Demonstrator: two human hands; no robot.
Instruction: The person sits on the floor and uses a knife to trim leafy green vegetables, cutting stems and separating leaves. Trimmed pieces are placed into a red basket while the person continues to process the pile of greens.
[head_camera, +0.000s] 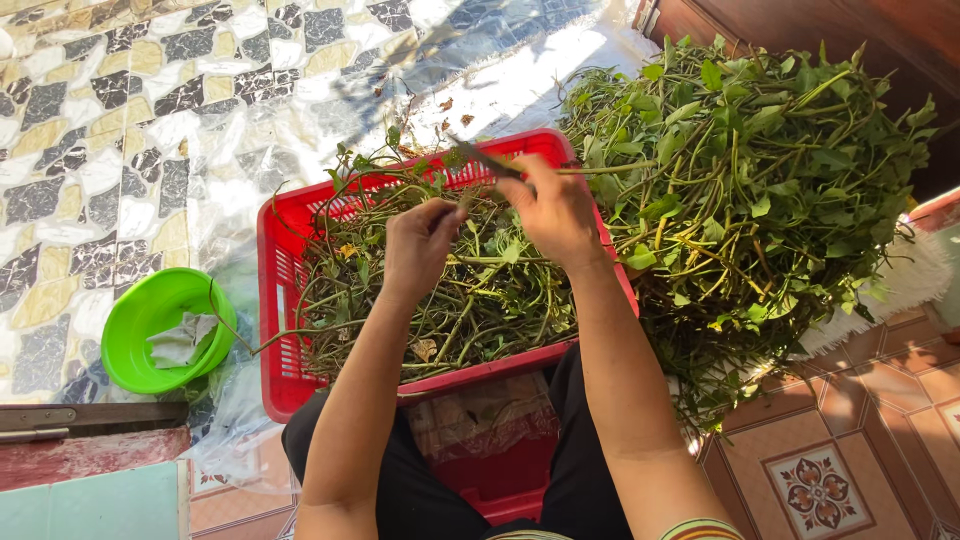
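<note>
Both hands work above a red plastic crate (280, 300) that sits on the floor against the person's knees, on a clear plastic sheet (240, 160) spread over patterned tiles. The left hand (420, 245) is closed, fingertips pinched on a thin green stem (470, 195) over the middle of the crate. The right hand (555, 210) is closed as well, thumb and fingers clamped on the same stem a little farther along, near the crate's far rim; the stem's tip juts out past the fingers toward the far left. The two hands are just beside each other, not touching. The crate holds a loose tangle of stripped stems (470, 300) with few leaves, some trailing over its left wall. Just beside the crate's right wall, touching it, lies a large heap of leafy green vines (760, 180), reaching toward the far right corner of the floor. Near the crate's left wall, apart from it, stands a bright green plastic bowl (130, 330) with crumpled pale material inside. Dark trousers (420, 490) show at the near edge, with a second red crate part (500, 480) between the knees.
</note>
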